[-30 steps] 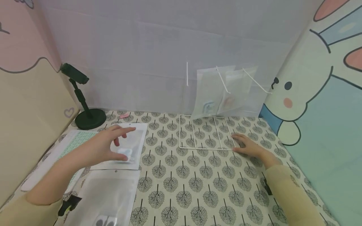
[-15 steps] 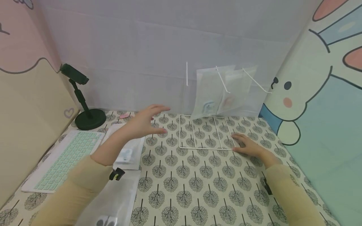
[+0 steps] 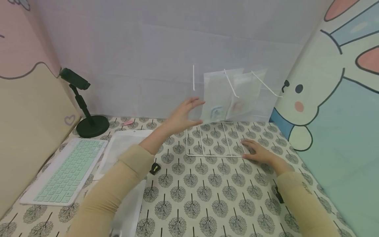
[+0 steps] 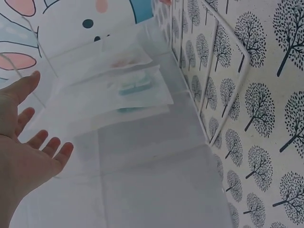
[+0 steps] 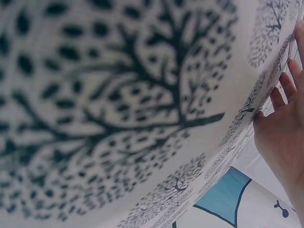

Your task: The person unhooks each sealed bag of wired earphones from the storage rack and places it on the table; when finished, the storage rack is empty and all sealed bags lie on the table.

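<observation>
My left hand (image 3: 185,117) reaches up beside the hanging pouches, fingers spread and thumb apart, holding nothing; in the left wrist view the same hand (image 4: 31,147) is at the left edge. A clear pouch with a blue item (image 3: 217,112) hangs from the middle hook of a white wire rack. Behind it, another pouch (image 3: 247,93) with a pinkish item hangs from the right hook. The left hook (image 3: 193,77) carries nothing. My right hand (image 3: 257,153) rests on the table, fingertips at the right side of the rack's wire base (image 3: 216,156).
Two flat clear pouches lie at the left, the upper one (image 3: 111,153) and the lower one (image 3: 131,207), partly under my left arm. Beside them are a mint-green keyboard (image 3: 69,172), a black stand (image 3: 93,126) and a small pink piece (image 3: 128,123). Printed curtains rise behind.
My left hand has moved right and up from above the upper flat pouch to beside the hanging pouches, its fingers still spread. My right hand has stayed at the rack's base.
</observation>
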Available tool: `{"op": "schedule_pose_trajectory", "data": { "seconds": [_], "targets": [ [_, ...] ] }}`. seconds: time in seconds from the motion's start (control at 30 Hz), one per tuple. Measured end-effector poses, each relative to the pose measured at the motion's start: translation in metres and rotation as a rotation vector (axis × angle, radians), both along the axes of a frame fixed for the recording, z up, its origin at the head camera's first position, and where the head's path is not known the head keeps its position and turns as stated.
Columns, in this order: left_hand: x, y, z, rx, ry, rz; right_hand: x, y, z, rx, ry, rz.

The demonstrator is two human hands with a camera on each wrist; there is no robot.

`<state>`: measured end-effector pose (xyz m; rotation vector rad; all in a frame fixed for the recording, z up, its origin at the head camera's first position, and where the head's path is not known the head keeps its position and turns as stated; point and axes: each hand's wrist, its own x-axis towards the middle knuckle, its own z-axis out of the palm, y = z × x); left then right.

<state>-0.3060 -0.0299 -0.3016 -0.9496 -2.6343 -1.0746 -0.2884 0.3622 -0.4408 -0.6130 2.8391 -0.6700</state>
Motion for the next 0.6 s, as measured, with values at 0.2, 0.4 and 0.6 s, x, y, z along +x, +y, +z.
{"op": "schedule_pose_trajectory", "data": {
  "seconds": [0.2, 0.4, 0.6],
  "targets": [
    [-0.023, 0.019, -0.001, 0.154, -0.001, 0.032, -0.004, 0.001, 0.0, 0.001, 0.0, 0.002],
    [-0.043, 0.036, -0.016, 0.191, -0.028, 0.004, -0.005, 0.003, -0.001, 0.013, 0.003, -0.005],
    [-0.048, 0.048, -0.032, 0.154, -0.087, 0.02, -0.003, 0.001, -0.002, 0.004, -0.014, -0.007]
  ]
}}
